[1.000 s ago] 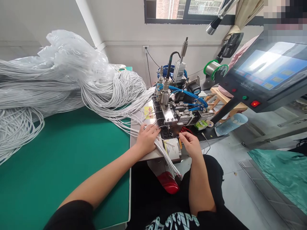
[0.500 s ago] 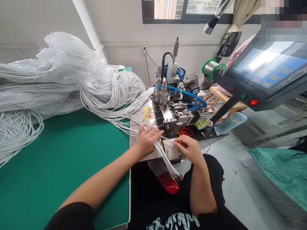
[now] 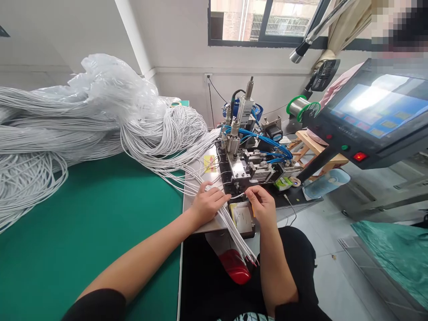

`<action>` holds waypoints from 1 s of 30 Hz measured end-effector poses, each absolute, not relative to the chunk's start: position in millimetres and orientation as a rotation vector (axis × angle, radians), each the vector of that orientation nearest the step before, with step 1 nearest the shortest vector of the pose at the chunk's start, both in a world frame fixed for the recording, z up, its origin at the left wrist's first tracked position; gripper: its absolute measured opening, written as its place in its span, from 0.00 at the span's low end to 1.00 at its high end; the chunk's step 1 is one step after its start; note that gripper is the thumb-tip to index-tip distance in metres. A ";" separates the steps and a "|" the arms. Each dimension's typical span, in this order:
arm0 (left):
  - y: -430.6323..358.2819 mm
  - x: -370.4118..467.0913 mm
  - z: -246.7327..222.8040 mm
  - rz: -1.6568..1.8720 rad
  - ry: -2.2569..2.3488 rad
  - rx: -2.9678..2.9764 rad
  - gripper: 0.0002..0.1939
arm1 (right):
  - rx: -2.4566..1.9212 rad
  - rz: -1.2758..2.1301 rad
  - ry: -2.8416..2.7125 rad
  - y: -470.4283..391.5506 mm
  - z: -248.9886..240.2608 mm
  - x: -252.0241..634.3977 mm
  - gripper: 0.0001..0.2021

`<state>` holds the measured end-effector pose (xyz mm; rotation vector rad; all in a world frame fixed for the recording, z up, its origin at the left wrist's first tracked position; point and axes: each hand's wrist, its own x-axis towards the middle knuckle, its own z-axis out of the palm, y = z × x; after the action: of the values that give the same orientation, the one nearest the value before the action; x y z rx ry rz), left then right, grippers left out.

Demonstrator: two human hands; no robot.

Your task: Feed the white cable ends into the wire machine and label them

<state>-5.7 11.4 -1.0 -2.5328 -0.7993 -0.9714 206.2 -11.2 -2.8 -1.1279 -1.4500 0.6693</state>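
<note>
My left hand (image 3: 210, 204) is closed over a bundle of white cables (image 3: 236, 232) at the metal table edge, its fingertips against one separate cable. That single white cable (image 3: 238, 196) runs across to my right hand (image 3: 262, 204), which pinches it near its end; the fingers hide the tip. Both hands are close in front of a bench machine (image 3: 238, 167) with metal cylinders and blue air tubes. Below my hands, the bundle's loose ends with small reddish tips (image 3: 252, 262) hang over the edge. A small open box (image 3: 242, 217) sits just under the single cable.
A large heap of white cables (image 3: 177, 129), partly under clear plastic (image 3: 117, 89), covers the back of the green table (image 3: 100, 223). At right stand a control screen (image 3: 384, 107) and a green wire spool (image 3: 301, 108). A red object (image 3: 236, 267) is below the table edge.
The view has tilted up a little. My right hand has moved the single cable's end up and closer to the machine's front. My left hand stays on the bundle.
</note>
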 end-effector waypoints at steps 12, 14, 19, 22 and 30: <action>11.4 -2.3 -3.8 -0.799 -0.955 -2.585 0.20 | -1.402 0.679 -1.657 3.3 -11.3 226.9 0.10; 11.9 -1.6 -4.8 -0.760 -0.983 -2.603 0.21 | -1.405 0.724 -1.644 6.3 -15.1 227.0 0.10; 12.5 -1.8 -6.1 -0.703 -1.030 -2.634 0.22 | -1.308 0.994 -1.548 14.2 -27.1 228.1 0.12; 12.7 -2.5 -6.4 -0.703 -1.054 -2.643 0.23 | -1.250 1.113 -1.434 17.7 -35.4 226.4 0.12; 12.1 -2.0 -2.8 -0.765 -1.028 -2.624 0.22 | -1.148 1.324 -1.151 19.2 -49.3 218.2 0.12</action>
<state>-2.0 12.1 -2.8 -2.6243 -1.0279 -0.7651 218.2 19.2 -49.3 -1.1477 -1.1506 1.3242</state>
